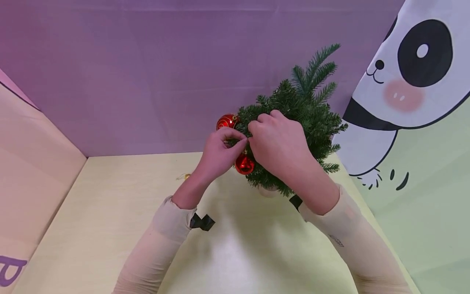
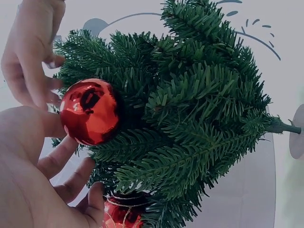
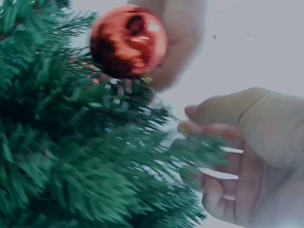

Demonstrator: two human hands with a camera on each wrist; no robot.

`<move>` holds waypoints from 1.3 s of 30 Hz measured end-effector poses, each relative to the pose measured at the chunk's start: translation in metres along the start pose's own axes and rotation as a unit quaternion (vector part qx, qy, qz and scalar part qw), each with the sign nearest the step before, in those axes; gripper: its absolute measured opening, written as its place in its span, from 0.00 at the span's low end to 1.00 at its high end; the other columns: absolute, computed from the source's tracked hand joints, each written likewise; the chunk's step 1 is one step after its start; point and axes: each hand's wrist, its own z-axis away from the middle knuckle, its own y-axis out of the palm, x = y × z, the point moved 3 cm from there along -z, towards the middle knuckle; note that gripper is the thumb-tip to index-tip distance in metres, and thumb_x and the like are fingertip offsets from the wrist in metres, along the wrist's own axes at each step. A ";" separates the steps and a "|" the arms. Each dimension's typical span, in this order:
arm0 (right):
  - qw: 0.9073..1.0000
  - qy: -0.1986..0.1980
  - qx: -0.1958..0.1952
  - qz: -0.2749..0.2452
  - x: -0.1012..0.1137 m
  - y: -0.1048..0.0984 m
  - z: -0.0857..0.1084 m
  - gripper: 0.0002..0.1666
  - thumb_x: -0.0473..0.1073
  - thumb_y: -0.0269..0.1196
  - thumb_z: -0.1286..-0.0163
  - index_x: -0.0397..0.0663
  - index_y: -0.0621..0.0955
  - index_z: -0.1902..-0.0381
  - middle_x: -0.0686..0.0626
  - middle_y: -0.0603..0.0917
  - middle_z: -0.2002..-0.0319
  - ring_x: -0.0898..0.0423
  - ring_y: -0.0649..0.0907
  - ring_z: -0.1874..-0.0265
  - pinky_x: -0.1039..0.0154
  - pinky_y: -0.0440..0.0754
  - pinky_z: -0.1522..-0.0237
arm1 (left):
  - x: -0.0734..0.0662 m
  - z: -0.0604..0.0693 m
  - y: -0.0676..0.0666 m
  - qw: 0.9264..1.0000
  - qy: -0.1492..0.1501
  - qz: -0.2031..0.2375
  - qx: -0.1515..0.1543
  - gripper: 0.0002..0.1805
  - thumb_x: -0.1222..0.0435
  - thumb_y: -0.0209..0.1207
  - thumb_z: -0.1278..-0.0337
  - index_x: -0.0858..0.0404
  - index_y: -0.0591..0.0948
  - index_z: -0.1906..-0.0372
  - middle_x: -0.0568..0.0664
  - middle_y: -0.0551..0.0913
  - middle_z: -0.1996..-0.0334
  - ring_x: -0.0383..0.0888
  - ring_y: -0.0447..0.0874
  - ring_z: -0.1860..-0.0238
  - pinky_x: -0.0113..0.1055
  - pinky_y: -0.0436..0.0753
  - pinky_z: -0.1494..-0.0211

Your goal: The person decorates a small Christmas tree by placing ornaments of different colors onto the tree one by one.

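A small artificial Christmas tree [image 1: 323,126] leans with its green branches under both hands. Low on its left side hangs a shiny red Christmas ball [image 1: 244,164], large in the left wrist view [image 2: 91,112]. Just above this ball, my left hand [image 1: 219,153] pinches with thumb and forefinger at its thin gold string; the ball partly hides the fingertips in the wrist views. My right hand [image 1: 280,143] reaches over the branches. In the right wrist view, its thumb and forefinger [image 3: 213,111] pinch the gold string beside a branch tip.
A second red ball with gold swirls [image 1: 226,121] hangs farther back on the tree. One small gold item [image 1: 186,176] lies on the pale table [image 1: 121,228] behind the left wrist. A purple backdrop [image 1: 147,81] and a panda-printed panel [image 1: 422,163] stand close around the tree.
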 end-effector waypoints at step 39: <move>0.859 0.131 -0.286 -0.405 -0.143 0.037 0.078 0.53 0.69 0.61 0.40 0.46 0.62 0.27 0.46 0.62 0.30 0.51 0.60 0.33 0.57 0.52 0.32 | 0.099 0.067 -0.075 0.990 -0.103 -0.087 -0.046 0.10 0.65 0.58 0.34 0.68 0.82 0.56 0.55 0.82 0.60 0.48 0.77 0.57 0.34 0.77 0.58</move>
